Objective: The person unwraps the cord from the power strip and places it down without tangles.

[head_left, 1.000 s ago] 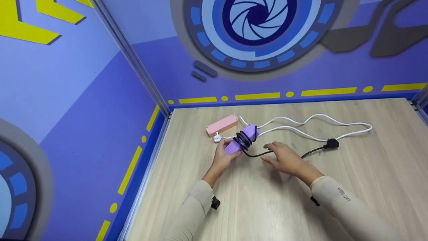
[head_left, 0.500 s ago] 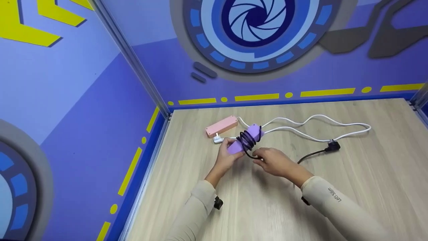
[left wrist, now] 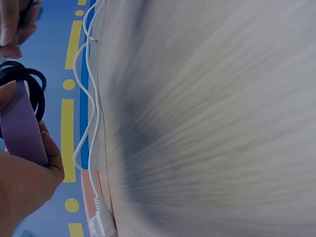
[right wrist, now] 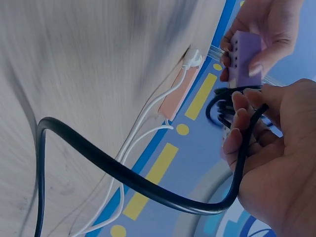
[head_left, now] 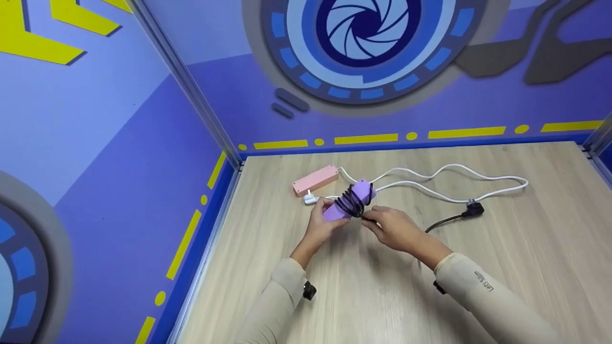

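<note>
In the frame's centre, the left hand (head_left: 320,224) grips a purple power strip (head_left: 363,188) wound with black cord (head_left: 350,202); the right hand (head_left: 396,229) pinches that cord just beside it.

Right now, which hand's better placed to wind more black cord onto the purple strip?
Probably the right hand: it holds the black cord beside the coils, with more cord loose beyond. The left hand grips the purple strip.

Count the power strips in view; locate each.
2: the purple power strip is in the left hand, black cable wound around it; the pink power strip lies on the table behind the white plug. No others show.
</note>
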`<act>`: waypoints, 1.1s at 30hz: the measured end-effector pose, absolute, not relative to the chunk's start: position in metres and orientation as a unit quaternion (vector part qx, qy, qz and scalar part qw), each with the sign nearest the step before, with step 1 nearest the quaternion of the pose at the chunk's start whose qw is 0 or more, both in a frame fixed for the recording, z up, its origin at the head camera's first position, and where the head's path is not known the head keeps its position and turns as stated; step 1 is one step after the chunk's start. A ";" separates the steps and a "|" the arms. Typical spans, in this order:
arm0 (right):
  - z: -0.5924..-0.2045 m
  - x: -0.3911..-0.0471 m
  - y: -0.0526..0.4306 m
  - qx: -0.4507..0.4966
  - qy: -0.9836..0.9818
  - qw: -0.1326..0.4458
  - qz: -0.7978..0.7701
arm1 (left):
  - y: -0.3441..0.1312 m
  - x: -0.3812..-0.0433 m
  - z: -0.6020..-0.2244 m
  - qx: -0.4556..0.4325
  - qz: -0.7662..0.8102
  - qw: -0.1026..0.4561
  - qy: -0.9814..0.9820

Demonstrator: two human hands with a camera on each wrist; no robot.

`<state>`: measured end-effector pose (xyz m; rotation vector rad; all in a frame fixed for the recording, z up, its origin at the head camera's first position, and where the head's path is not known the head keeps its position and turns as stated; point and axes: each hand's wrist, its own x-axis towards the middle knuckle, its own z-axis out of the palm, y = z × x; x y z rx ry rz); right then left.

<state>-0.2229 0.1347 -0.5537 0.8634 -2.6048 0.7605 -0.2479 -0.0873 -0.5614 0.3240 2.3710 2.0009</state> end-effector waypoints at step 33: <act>-0.582 -0.239 0.206 0.195 -0.934 0.099 0.282 | -0.097 -0.249 -0.566 0.063 0.666 -0.006 0.743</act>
